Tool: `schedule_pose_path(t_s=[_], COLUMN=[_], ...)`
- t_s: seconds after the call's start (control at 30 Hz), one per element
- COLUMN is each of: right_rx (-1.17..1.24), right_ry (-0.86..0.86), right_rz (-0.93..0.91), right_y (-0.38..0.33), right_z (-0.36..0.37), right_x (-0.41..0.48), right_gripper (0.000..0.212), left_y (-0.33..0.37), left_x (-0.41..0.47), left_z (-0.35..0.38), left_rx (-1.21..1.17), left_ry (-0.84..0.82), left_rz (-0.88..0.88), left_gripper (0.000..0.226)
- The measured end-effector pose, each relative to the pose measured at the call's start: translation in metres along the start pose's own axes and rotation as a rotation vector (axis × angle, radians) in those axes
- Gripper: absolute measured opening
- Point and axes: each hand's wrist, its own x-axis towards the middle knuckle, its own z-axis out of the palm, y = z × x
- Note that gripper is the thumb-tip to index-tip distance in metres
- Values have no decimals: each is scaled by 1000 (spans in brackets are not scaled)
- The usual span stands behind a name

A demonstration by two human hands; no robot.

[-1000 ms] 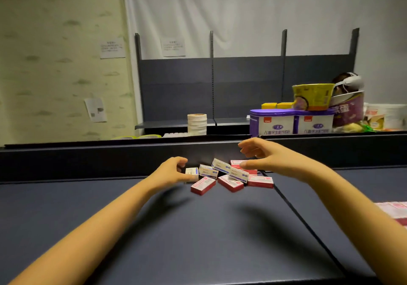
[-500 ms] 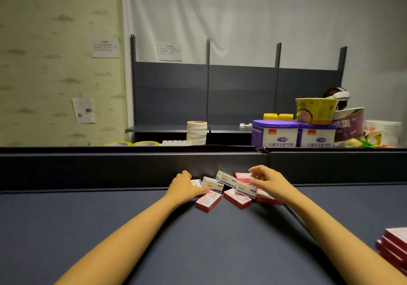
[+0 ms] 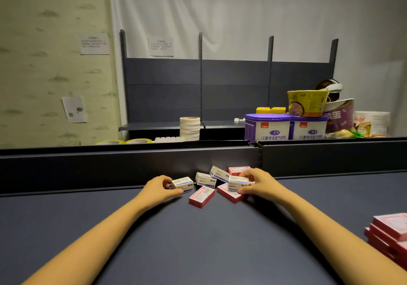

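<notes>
White cardboard with a purple band fills my left hand (image 3: 159, 188): thumb and fingers are curled round the left carton (image 3: 182, 184). It sits at the left end of the scatter, low over the grey shelf board (image 3: 198, 251) and close to the back rail (image 3: 110, 170); whether it has left the board I cannot tell. Just to its right two other white cartons lie loose, the middle carton (image 3: 206, 180) nearly flat and the tilted carton (image 3: 219, 174) behind it near the rail. In front of them a red carton (image 3: 202, 196) lies on its own on the board, a second red carton (image 3: 228, 193) lies partly under what my right hand holds, and a third red carton (image 3: 237, 170) shows behind. My right hand (image 3: 258, 184) pinches the right carton (image 3: 237, 183), also white, which rests on top of the second red one. Far to the right a stack of red cartons (image 3: 389, 231) stands at the edge of the board. I judge that I am sorting by kind, and that the step in hand is gathering the white ones, one per hand. The next move calls for lifting both straight up without dragging the red ones along, then bringing them together and squaring them somewhere apart from the red stack.
</notes>
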Motion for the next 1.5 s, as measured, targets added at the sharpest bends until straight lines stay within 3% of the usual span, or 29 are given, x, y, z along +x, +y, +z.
schedule_pose_path(t_s=[0.13, 0.3, 0.5, 0.6, 0.7, 0.9, 1.03, 1.23, 1.5], right_rx=[9, 10, -18, -11, -39, -37, -12, -1, 27], right_ry=[16, 26, -60, -72, -60, -54, -78, -142, -93], right_rz=[-33, -74, -109, -127, -159, -214, -202, -97, -44], right_y=[-5, -25, -26, -10, 20, 115, 194, 303, 378], right_z=[-3, -41, -109, -137, -167, -246, -302, -357, -361], right_x=[-8, -34, -107, -138, -161, -202, -227, -256, -268], right_gripper=[49, 48, 45, 44, 44, 41, 38, 36, 36], left_y=[10, 40, 117, 164, 214, 319, 390, 469, 502], left_x=[-3, -23, -79, -104, -125, -148, -165, -187, -187], left_z=[6, -9, -10, 5, 32, 102, 165, 256, 352], left_rx=[-10, -138, -107, -126, -175, -210, -261, -270, -264], left_ry=[54, 90, -7, -29, -94, -115, -73, -123, -104], left_rz=[38, 85, 230, 260, 285, 360, 362, 354, 319], left_gripper=[29, 27, 38, 34, 42, 83, 55, 38, 35])
